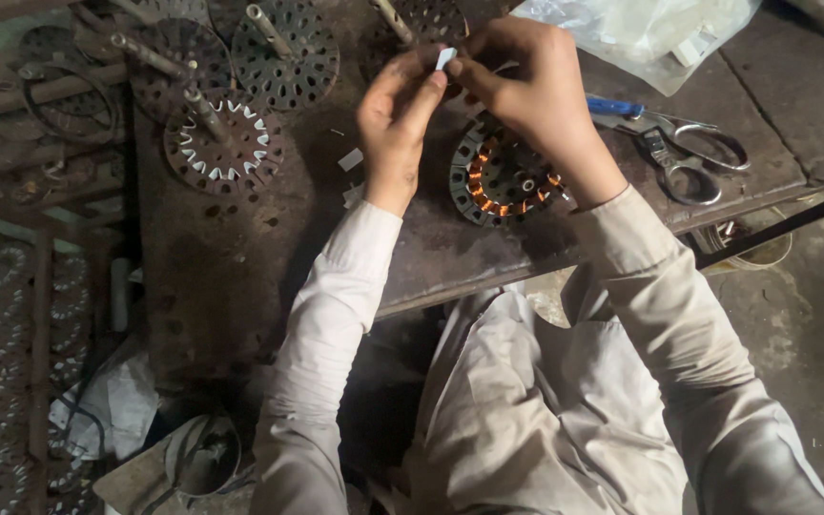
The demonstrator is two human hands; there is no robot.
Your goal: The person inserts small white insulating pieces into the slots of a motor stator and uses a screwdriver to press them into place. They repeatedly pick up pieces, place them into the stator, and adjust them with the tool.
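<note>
head camera looks down, close, perhaps dim.

A dark workbench (240,277) carried slotted stators (224,145) at far left, a copper-wound stator (500,181) mid-bench, scissors (684,153) and a plastic bag (641,29) right.

Both arms reach forward from the body in pale long sleeves, elbows bent, forearms angling inward so the 2 hands meet. The left hand (395,119) is raised with its palm side turned toward the right, thumb and forefinger extended upward and pinched. The right hand (526,81) arches over from the other side, knuckles up, its fingers (462,69) curled down and touching the left fingertips.
</note>
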